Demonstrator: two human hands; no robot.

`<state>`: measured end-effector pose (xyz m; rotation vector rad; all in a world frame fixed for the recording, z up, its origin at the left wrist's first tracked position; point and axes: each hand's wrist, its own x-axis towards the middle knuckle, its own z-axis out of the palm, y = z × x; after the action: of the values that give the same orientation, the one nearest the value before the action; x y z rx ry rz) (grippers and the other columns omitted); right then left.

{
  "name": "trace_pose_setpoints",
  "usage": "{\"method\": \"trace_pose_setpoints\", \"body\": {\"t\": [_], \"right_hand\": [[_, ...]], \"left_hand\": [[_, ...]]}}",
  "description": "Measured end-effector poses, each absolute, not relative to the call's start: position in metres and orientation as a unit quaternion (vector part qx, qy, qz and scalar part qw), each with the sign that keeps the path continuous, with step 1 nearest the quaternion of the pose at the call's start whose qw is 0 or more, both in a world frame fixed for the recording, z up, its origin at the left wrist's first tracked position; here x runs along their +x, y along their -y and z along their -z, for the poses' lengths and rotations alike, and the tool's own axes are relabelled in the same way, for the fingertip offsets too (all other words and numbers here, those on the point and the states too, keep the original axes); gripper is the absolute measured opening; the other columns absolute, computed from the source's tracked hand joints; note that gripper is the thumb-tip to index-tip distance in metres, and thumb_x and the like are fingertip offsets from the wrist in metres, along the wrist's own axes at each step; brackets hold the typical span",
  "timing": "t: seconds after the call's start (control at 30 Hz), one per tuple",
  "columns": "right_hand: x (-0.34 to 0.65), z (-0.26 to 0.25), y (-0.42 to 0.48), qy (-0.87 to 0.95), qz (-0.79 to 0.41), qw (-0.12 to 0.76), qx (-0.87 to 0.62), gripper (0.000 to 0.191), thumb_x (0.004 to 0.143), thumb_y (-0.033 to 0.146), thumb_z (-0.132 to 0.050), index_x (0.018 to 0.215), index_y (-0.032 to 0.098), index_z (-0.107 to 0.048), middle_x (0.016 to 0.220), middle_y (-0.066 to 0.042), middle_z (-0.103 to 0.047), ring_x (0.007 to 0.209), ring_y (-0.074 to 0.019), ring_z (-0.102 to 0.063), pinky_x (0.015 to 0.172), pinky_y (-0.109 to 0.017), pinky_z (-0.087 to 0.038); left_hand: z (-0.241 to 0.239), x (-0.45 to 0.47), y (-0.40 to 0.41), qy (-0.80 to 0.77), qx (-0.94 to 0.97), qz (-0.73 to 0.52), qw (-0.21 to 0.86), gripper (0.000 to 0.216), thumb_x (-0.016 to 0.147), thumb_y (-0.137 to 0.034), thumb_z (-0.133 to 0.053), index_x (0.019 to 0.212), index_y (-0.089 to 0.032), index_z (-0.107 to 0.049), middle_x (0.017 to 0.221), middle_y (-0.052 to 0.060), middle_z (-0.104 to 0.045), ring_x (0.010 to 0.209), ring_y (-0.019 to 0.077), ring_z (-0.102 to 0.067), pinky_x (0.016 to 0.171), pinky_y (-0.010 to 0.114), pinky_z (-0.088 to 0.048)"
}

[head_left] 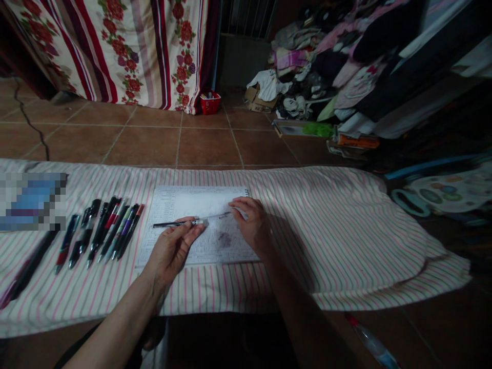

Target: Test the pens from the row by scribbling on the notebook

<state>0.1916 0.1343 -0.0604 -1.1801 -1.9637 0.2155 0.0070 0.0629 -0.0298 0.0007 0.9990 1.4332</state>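
Note:
My left hand pinches a black pen barrel with a clear section near the fingertips. The barrel lies roughly level above a printed sheet or pad. From its right end a thin pale pen refill stretches to my right hand, whose thumb and fingertips are closed on the far end. A small dark mark or piece just under those fingertips is too small to identify. On the sheet, below the refill, is a dark smudge or shadow. Left of the sheet lies a row of several pens.
A striped cloth covers the low table. At its left are a dark, long pouch-like object and a blurred-out item. A plastic bottle lies on the floor at lower right. Beyond are a red basket and piled clothes.

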Motion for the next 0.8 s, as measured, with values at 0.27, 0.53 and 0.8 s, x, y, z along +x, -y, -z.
{"method": "trace_pose_setpoints", "body": {"t": [0.27,0.53,0.8], "right_hand": [[0.172,0.052,-0.122,0.797,-0.111,0.431,-0.408,0.016,0.085,0.019,-0.057,0.095,0.022,-0.069,0.09,-0.005,-0.069,0.088,-0.0186,-0.06,0.082,-0.034,-0.05],[0.162,0.044,-0.113,0.839,-0.125,0.416,-0.327,0.018,0.085,0.023,-0.058,0.102,0.02,-0.067,0.09,-0.005,-0.07,0.086,-0.0181,-0.059,0.08,-0.034,-0.05],[0.16,0.045,-0.109,0.865,-0.147,0.363,-0.313,0.018,0.089,0.027,-0.053,0.097,0.021,-0.068,0.089,-0.003,-0.072,0.081,-0.017,-0.061,0.077,-0.032,-0.048]], "left_hand": [[0.027,0.008,-0.063,-0.427,-0.023,-0.634,0.645,0.028,0.083,0.006,-0.044,0.066,-0.003,-0.064,0.065,0.009,-0.068,0.063,0.0145,-0.07,0.066,0.019,-0.059],[0.025,0.011,-0.062,-0.418,-0.002,-0.627,0.657,0.027,0.086,0.003,-0.043,0.07,-0.006,-0.063,0.062,0.008,-0.067,0.054,0.0101,-0.066,0.054,0.014,-0.055],[0.032,0.016,-0.058,-0.441,0.037,-0.611,0.656,0.016,0.081,0.001,-0.052,0.072,-0.005,-0.064,0.063,0.008,-0.066,0.057,0.0099,-0.064,0.057,0.015,-0.055]]}}
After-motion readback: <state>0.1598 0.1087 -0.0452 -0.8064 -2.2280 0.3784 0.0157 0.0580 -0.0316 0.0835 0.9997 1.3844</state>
